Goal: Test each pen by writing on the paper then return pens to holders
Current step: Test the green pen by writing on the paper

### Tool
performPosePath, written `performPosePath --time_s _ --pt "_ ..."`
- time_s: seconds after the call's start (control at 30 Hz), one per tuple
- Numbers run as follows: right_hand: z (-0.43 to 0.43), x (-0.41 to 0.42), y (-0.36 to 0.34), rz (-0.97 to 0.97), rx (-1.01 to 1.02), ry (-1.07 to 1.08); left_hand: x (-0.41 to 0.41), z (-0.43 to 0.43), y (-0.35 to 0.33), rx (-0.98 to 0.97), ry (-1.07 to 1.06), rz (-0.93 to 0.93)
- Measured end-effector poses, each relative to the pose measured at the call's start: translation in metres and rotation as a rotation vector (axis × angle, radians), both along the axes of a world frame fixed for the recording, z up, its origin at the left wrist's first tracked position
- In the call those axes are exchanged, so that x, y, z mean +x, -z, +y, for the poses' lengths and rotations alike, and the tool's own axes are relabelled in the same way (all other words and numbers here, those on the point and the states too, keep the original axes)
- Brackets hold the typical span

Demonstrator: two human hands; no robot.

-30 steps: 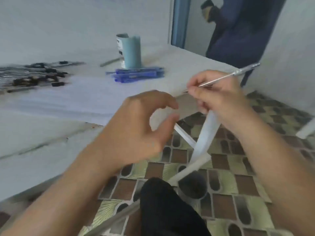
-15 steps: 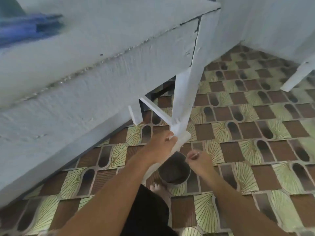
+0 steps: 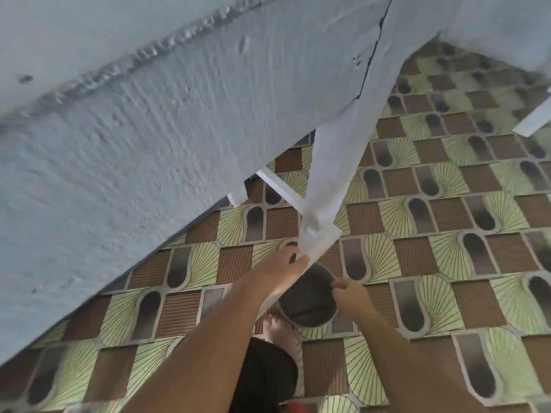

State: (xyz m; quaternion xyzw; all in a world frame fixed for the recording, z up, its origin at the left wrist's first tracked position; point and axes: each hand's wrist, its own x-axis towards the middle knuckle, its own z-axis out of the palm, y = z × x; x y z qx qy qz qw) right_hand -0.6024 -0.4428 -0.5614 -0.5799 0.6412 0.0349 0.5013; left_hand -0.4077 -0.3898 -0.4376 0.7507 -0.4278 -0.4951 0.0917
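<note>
Patterned tile floor, right hand, fingers touching holder rim

Holder: round container, pale metallic rim, dark interior. Stands upright on the tiled floor, partly hidden by the white crossbar.

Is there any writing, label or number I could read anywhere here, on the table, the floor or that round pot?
None. The painted table, its white brace, the patterned floor tiles and the dark round pot show no words, labels, brands or numbers.
</note>
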Motion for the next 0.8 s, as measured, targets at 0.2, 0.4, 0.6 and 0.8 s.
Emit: performPosePath --time_s 0.2,0.4,0.6,0.8 --pt "0.003 -0.009 -0.058 -0.003 -0.135 -0.091 -0.007 0.033 -0.048 -0.084 0.022 -0.034" --pt "0.019 -0.003 -0.186 -0.09 -0.456 -0.324 -0.02 0.104 -0.134 -0.281 -0.018 -0.051" --pt "0.072 0.007 -0.36 -0.322 -0.822 -0.502 -0.017 0.205 -0.261 -0.669 0.014 -0.084" --pt "0.149 0.067 -0.51 -0.677 -1.056 -0.792 0.044 0.289 -0.386 -1.033 -0.063 -0.232"
